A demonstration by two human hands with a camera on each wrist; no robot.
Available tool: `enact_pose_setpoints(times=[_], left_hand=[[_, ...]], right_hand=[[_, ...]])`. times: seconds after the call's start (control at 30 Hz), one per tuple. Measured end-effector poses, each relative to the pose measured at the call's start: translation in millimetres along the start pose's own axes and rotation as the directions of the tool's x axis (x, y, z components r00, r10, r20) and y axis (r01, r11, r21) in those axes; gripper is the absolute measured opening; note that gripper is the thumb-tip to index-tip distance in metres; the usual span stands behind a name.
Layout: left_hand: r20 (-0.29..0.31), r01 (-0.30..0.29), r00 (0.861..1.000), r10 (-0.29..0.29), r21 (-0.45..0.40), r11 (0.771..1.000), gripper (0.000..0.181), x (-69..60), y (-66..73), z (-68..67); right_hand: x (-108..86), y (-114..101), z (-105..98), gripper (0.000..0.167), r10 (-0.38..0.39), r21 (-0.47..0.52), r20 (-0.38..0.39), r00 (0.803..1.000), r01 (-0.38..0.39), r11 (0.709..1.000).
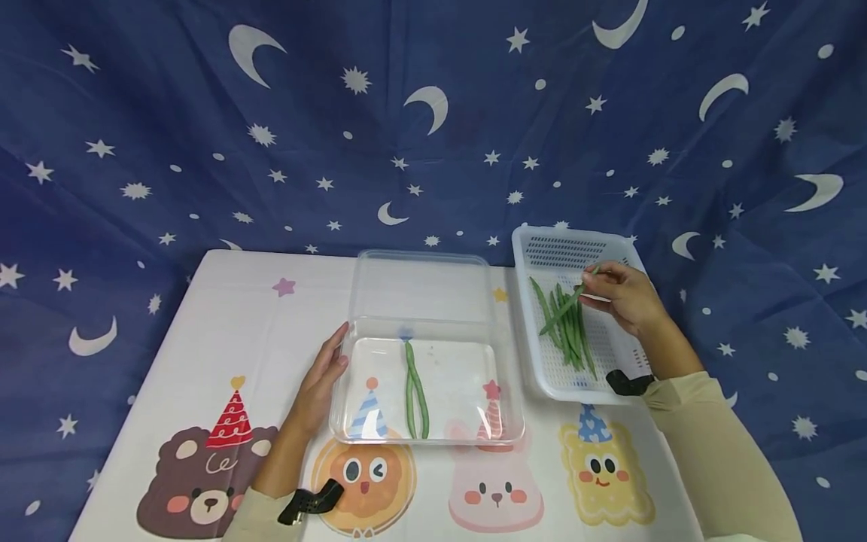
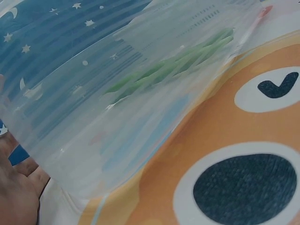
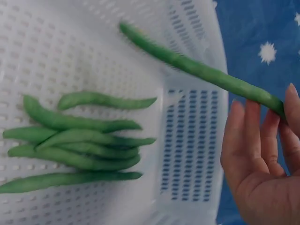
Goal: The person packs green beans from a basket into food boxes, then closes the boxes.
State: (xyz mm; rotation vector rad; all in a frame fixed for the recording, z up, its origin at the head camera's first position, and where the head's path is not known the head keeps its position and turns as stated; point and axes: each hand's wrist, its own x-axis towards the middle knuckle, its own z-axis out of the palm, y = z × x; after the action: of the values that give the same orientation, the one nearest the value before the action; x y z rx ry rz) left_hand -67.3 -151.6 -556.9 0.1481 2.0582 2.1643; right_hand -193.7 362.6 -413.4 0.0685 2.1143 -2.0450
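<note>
In the head view my right hand [image 1: 619,293] pinches one green bean [image 1: 562,310] by its end, above the white slotted basket [image 1: 612,380]. The right wrist view shows this green bean [image 3: 201,70] slanting up and away from the fingertips of my right hand [image 3: 262,154]. Several more green beans [image 3: 89,150] lie grouped in the basket. Against the left side of a clear plastic container [image 1: 460,433] rests my left hand [image 1: 321,384], its fingers fairly straight along the wall. Two green beans [image 1: 410,380] lie inside the container, crossing each other.
The container's clear lid or raised flap [image 1: 423,286] lies behind it, toward the back edge. A white cloth with cartoon figures, including a brown bear [image 1: 190,497], covers the table. Behind hangs a dark blue curtain [image 1: 467,60] with moons and stars.
</note>
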Motion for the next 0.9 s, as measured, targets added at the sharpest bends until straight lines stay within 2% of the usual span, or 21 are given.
enact_pose_setpoints(times=[0.17,0.23,0.5,0.7,0.9], left_hand=[[-0.007,0.002,1.000,-0.002,0.016,1.000,0.055,0.2,1.9,-0.8],[-0.008,0.006,1.000,-0.006,0.020,1.000,0.055,-0.3,2.0,-0.8],[0.001,-0.004,1.000,0.004,0.012,1.000,0.054,0.4,2.9,-0.1],[0.008,0.002,1.000,-0.002,0.007,1.000,0.055,1.9,3.8,-1.3],[0.008,0.004,1.000,-0.004,0.001,1.000,0.055,2.4,3.6,-2.5]], right_hand=[[-4.6,-14.7,15.5,0.023,-0.022,-0.055,-0.062,0.998,0.019,0.998],[-7.7,-20.2,19.9,0.025,-0.032,-0.069,-0.065,0.997,0.027,0.997],[-20.1,-38.9,37.5,0.027,-0.074,-0.102,-0.012,0.997,0.072,0.992],[-30.2,-45.8,60.1,0.031,-0.091,-0.087,0.082,0.992,0.099,0.991],[-38.9,-47.9,83.5,0.034,-0.064,-0.100,0.132,0.989,0.077,0.992]])
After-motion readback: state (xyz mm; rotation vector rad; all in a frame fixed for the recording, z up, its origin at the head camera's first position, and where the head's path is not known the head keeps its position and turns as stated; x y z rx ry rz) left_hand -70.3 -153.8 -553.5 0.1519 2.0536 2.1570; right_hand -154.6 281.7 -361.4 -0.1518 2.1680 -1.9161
